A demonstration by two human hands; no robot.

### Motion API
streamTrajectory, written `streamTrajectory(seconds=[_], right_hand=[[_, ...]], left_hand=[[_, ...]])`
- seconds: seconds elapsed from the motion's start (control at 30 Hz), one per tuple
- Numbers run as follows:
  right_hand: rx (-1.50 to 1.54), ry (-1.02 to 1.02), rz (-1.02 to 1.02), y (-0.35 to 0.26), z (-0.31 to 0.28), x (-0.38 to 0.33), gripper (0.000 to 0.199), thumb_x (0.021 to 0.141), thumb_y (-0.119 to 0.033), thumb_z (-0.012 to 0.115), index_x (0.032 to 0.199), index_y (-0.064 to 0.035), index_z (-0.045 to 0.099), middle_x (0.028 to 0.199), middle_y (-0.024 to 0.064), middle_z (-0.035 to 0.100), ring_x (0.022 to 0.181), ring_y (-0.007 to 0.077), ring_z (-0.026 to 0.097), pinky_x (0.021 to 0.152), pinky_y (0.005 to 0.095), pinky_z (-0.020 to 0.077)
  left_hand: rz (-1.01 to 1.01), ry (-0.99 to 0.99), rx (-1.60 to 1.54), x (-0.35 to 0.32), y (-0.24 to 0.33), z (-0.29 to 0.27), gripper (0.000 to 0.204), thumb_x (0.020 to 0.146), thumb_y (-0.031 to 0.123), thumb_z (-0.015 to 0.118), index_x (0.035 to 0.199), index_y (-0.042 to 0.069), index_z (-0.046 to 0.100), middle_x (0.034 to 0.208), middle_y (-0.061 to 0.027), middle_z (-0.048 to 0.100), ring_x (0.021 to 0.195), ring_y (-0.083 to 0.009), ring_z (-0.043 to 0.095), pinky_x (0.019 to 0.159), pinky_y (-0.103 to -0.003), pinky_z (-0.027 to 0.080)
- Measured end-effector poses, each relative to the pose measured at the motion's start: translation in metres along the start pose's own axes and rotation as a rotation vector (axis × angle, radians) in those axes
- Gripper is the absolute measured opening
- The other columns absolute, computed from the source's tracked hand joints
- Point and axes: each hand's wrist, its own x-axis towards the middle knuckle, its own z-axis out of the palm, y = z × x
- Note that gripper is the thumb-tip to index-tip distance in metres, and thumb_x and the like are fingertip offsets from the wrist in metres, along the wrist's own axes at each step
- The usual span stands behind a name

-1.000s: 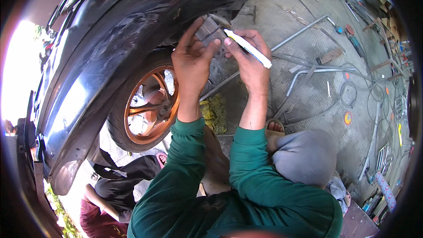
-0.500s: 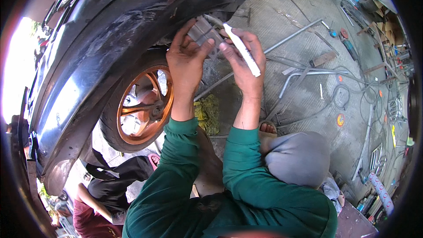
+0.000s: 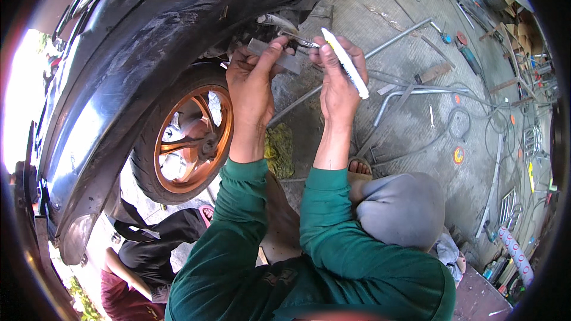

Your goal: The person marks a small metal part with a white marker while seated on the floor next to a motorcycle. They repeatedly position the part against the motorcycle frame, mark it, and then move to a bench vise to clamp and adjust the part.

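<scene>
My left hand (image 3: 251, 83) is closed, pinching a flat grey metal plate (image 3: 288, 62) between thumb and fingers. In my right hand (image 3: 340, 77) a white marker pen (image 3: 348, 65) lies slanted across the fingers. The same fingertips pinch a slim, shiny metal tool (image 3: 304, 41) that points left toward the plate; its exact kind is not clear. Plate and slim tool appear slightly apart. Both hands are raised beside the dark body panel (image 3: 137, 65) of a motorcycle, above its wheel with a copper-coloured rim (image 3: 225, 137).
A yellow-green cloth (image 3: 278, 150) lies on the floor below my hands. Metal tubes (image 3: 399, 37), an angle grinder (image 3: 468, 52), a spanner (image 3: 432, 116) and loose cables spread to the right. At lower left sits another person in a maroon top (image 3: 122, 291).
The plate has turned flatter in my left hand. My right hand has shifted slightly right with the marker pen, and the slim tool now shows between the two hands.
</scene>
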Motion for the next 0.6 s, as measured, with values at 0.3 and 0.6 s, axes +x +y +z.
streamTrajectory(seconds=[0.3, 0.6], right_hand=[[0.131, 0.245, 0.071, 0.010, -0.005, 0.001, 0.033, 0.099, -0.010, 0.071, 0.123, 0.0023, 0.052, 0.105, 0.0186, 0.069, 0.084, 0.0270, 0.074, 0.073, 0.0341, 0.0641], [0.035, 0.231, 0.008, 0.014, 0.005, -0.006, 0.035, 0.100, -0.013, 0.069, 0.123, 0.0029, 0.048, 0.104, 0.0185, 0.066, 0.080, 0.0294, 0.074, 0.068, 0.0371, 0.0651]], left_hand=[[-0.074, 0.079, 0.033, 0.004, -0.014, -0.006, 0.025, 0.093, 0.018, 0.079, 0.100, 0.001, 0.063, 0.091, -0.0108, 0.071, 0.080, -0.0189, 0.069, 0.070, -0.032, 0.060], [0.046, 0.065, -0.097, -0.002, -0.026, 0.004, 0.023, 0.097, 0.007, 0.072, 0.114, -0.003, 0.060, 0.105, -0.0121, 0.069, 0.091, -0.0222, 0.072, 0.083, -0.034, 0.061]])
